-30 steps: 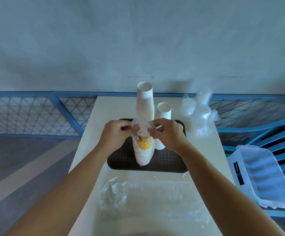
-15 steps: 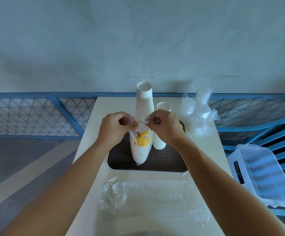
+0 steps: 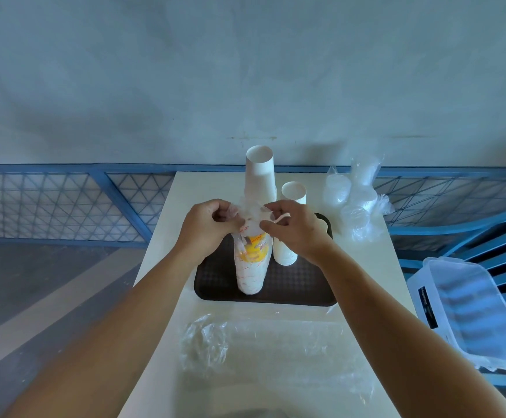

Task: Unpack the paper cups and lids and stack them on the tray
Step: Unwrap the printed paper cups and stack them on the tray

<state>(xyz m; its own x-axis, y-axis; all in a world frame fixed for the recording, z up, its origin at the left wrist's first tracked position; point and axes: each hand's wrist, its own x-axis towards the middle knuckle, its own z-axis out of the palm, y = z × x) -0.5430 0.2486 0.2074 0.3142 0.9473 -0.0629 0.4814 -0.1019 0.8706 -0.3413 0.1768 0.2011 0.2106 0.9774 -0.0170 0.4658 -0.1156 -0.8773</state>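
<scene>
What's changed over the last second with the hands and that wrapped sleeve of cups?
The wrapped sleeve of cups was lifted slightly, then set back down on the tray. Left hand and right hand keep working the plastic at its top. The loose cup stacks and bagged lids haven't moved.

A clear plastic sleeve of stacked white paper cups [image 3: 251, 263], with a yellow-orange printed label, stands upright on the near-left part of the dark brown rectangular tray [image 3: 300, 286]. Just behind it rises a tall stack of unwrapped white paper cups [image 3: 260, 176]; a shorter white stack [image 3: 289, 227] stands beside it, right. Clear bags of translucent plastic lids [image 3: 356, 203] lie off the tray, far right.
</scene>
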